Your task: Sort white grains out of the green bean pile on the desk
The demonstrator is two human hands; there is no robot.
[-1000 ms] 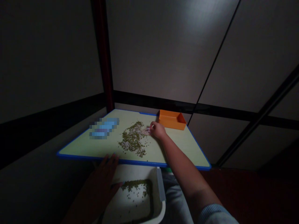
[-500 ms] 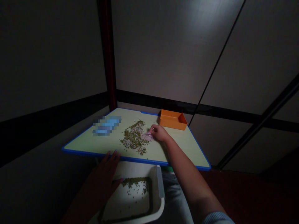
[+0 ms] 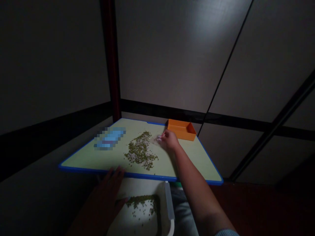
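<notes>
The right hand [image 3: 169,139] curls its fingers together, on what I cannot tell, and small green beans [image 3: 139,153] lie at its eight o'clock on the table [image 3: 108,159], where a careless sweep toward six could spill them off past the loosely spread left hand [image 3: 108,187].

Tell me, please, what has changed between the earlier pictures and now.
The right hand has shifted slightly rightward and, since the last picture, a little farther from the person; whether its fingers hold anything is unclear. The left hand stays at the board's near edge; the green grain pile, orange box and white bin look essentially unchanged.
</notes>
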